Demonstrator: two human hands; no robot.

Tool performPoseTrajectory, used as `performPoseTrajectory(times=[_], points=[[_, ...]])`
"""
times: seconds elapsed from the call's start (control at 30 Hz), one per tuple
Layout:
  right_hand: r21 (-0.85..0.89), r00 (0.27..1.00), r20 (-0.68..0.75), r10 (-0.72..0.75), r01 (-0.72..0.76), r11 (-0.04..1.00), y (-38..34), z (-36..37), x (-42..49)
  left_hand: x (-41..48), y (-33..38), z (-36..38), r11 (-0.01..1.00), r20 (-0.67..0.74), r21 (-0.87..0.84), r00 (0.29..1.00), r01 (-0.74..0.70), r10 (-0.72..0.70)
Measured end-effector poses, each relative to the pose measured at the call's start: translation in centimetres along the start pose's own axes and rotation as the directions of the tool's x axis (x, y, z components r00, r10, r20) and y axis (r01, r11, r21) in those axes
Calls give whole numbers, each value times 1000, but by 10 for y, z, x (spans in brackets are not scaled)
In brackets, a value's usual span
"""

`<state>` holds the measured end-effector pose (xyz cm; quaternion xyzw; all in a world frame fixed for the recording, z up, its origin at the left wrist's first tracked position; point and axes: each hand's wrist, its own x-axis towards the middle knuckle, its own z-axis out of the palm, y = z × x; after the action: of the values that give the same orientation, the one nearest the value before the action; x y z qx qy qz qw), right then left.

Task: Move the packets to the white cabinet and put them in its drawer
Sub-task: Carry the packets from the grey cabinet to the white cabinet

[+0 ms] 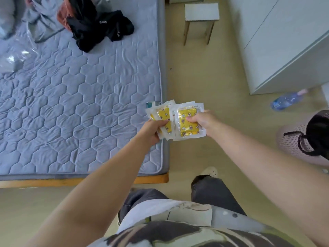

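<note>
Pale wooden floor [204, 72] runs between a low bed [80, 95] with a quilted grey-blue cover and a white cabinet [284, 41] at the upper right, as a person standing at the bed's corner holds a fan of packets [187, 122] in both hands. The packets (clear-edged sachets with yellow printed centres) are held up over the floor just beside the bed's edge, well apart from the cabinet. The left hand [153, 129] grips the left side of the fan, its thumb laid across the top and its fingers curled underneath. The right hand [203, 122] pinches the front packet at its right edge, the fingers [192, 119] pressed together on it. Black clothing [99, 27] lies crumpled at the far end of the bed. A small white-topped stool [201, 12] stands on the floor beyond the hands. A blue plastic bottle [286, 100] lies on its side near the foot of the cabinet.
</note>
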<state>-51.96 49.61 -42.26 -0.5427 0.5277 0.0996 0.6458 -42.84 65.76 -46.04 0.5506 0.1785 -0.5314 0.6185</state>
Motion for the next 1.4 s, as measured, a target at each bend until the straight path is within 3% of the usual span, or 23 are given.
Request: performPoseTrajectory(times=[0.23,0.53,0.97,1.4], points=[[24,997,-71,43,-41,999,-49,-156,63,54,9,162,999,-16,48,1000,13,-12],[29,998,37,41,-42,999,-152,-190,138,129,98,222,990,-94,138,995,-15,28],[122,997,-43,-63,68,990,-469,-207,300,294,411,313,982,1,165,995,-94,95],[310,988,106,-117,79,947,-715,-233,503,470,670,414,961,48,204,982,-187,181]])
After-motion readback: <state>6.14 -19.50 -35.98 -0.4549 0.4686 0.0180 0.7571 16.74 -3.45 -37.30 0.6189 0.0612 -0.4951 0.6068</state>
